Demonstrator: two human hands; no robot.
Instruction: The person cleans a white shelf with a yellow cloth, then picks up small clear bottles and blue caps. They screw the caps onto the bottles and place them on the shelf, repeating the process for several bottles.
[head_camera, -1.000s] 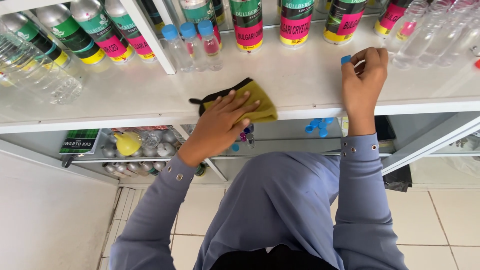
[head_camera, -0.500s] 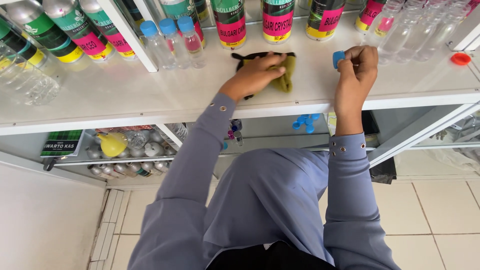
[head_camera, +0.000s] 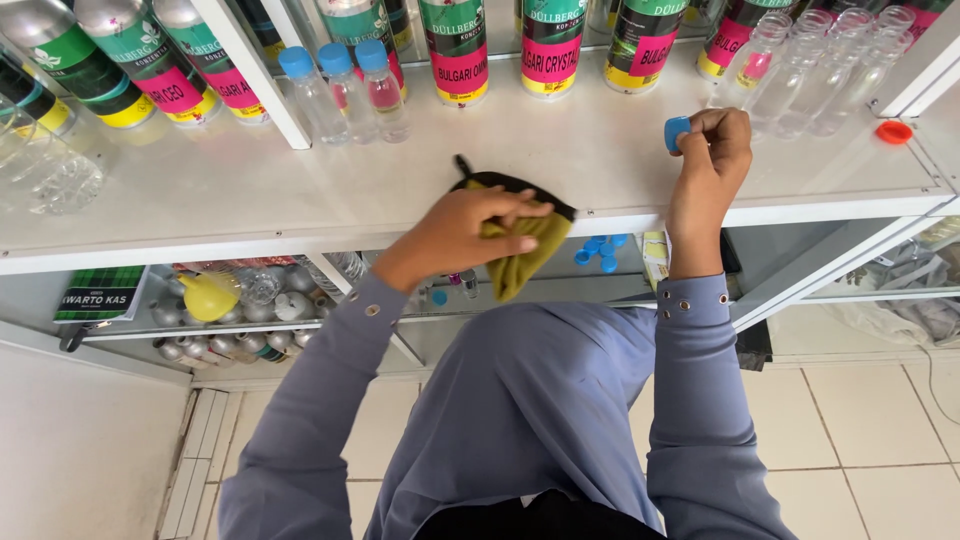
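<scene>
Head view, looking straight down over the person's chest and both grey-blue sleeves.

Left hand (head_camera: 470, 235): lies palm down on an olive-yellow cloth (head_camera: 525, 255) with a dark edge, fingers spread flat and pressing rather than curled. The cloth sits at the front lip of the white counter top (head_camera: 250, 190); part of it hangs over the edge, the rest is hidden under the hand.

Right hand (head_camera: 712, 150): fingers clenched around a small blue cap (head_camera: 677, 132), pinched between thumb and fingertips. The hand rests on the counter near its front edge, well to the right of the cloth. Wrist bent, cuff with metal studs showing below.

On the counter behind the hands: a row of tall metal bottles (head_camera: 548, 45) with green, pink and yellow labels, standing upright along the back. To the left, three small clear bottles with blue caps (head_camera: 345, 85) stand close together beside a white divider strip (head_camera: 255, 75). To the right, several uncapped clear plastic bottles (head_camera: 825, 70) in a cluster. A red cap (head_camera: 893, 131) lies alone near the far right edge.

Under the counter, through the glass: loose blue caps (head_camera: 598, 252) just beside the hanging cloth, a yellow funnel (head_camera: 208, 296) among round silvery lids, and a green tartan box (head_camera: 100, 292) at far left. Pale tiled floor (head_camera: 860, 420) below right.
</scene>
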